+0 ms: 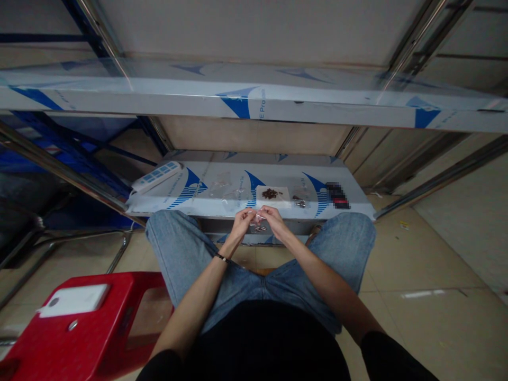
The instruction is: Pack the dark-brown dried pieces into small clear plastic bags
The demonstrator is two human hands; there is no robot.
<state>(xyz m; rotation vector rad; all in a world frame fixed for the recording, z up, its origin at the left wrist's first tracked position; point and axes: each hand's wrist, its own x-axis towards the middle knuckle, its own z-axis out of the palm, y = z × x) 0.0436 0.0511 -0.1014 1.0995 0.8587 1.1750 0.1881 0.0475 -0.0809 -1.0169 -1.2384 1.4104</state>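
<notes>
left hand (242, 222) and right hand (274, 219) both have fingertips pinched on clear plastic (259, 217), held at near edge of shelf (214, 208); brown pieces (270, 193) on white sheet (283, 202) just beyond, metal bits (300, 202) right of it

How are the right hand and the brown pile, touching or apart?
Apart: the head view shows part of the white square between right hand and pile.
</notes>
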